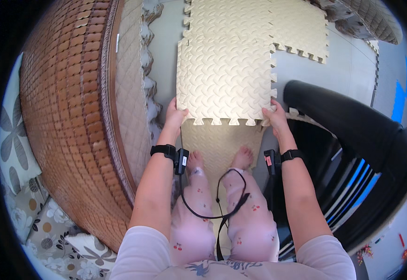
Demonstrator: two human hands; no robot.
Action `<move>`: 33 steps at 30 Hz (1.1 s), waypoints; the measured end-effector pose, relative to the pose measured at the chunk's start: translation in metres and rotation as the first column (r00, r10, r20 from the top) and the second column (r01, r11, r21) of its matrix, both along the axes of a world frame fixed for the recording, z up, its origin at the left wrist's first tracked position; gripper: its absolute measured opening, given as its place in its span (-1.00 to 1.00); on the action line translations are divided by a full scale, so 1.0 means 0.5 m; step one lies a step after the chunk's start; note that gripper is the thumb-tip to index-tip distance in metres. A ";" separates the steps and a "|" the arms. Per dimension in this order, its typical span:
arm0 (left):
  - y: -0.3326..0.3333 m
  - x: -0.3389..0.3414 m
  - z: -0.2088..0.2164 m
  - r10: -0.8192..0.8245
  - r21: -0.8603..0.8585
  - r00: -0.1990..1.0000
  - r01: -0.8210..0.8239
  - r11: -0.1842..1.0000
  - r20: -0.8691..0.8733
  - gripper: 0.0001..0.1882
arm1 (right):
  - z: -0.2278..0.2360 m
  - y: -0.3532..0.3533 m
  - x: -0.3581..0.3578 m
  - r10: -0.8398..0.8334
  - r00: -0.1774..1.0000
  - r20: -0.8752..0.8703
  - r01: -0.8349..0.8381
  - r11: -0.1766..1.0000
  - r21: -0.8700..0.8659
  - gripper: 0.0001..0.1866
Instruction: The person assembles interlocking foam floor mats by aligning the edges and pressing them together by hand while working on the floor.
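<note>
1. Far left of the grip: a floral cushion [13, 140], then a brown tiled cover [79, 107] with a dark, ribbed border.
2. Just left of the left hand: a beige quilted cloth [131, 79] with a ruffled edge.
3. Left hand [174, 114]: clamped on the near left corner of the foam mat [224, 79], thumb on top; the other fingers are mostly hidden. A black wrist strap [163, 150] sits behind this grip, a small box attached.
4. The foam mat lies between the two hands and extends away from them. It is cream, with a raised tread pattern and a toothed near edge.
5. Below and nearer than the grip: a lower mat [217, 140], two bare feet [243, 157] and a looped black cable [203, 216].
6. Right hand [276, 117]: clamped on the near right corner, thumb on top; its remaining fingers are partly hidden.
7. Beyond the right hand: another cream mat section [301, 28].
8. Right of the right hand: a black chair [348, 121], near the forearm.
</note>
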State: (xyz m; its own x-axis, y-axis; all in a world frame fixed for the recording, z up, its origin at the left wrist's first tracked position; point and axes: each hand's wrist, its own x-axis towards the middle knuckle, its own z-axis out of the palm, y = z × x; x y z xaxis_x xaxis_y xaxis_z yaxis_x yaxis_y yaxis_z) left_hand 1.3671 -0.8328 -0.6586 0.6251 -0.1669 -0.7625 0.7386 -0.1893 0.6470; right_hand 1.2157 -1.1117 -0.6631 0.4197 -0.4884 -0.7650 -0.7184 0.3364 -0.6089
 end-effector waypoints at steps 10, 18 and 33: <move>0.012 0.134 -0.091 -0.286 0.062 0.956 0.290 0.955 -0.059 -0.40 | -0.060 -0.036 0.075 0.279 0.960 -0.026 -0.280 0.959 -0.034 -0.38; 0.023 0.149 -0.075 -0.525 0.132 0.834 0.548 0.826 -0.171 -0.33 | -0.055 -0.027 0.044 0.359 0.931 0.063 -0.362 0.932 0.033 -0.47; 0.029 0.116 -0.111 -0.624 0.170 0.780 0.622 0.765 -0.043 -0.28 | -0.119 -0.039 0.012 0.578 0.788 -0.214 -0.616 0.750 -0.241 -0.37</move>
State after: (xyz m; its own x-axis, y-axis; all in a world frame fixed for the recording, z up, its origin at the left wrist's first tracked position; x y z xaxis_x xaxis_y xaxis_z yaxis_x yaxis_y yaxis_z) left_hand 1.4251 -0.8183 -0.7142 0.4399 -0.3964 -0.8058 0.4108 -0.7091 0.5731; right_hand 1.2215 -1.1311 -0.7228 0.6152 -0.3698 -0.6963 -0.7858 -0.3588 -0.5038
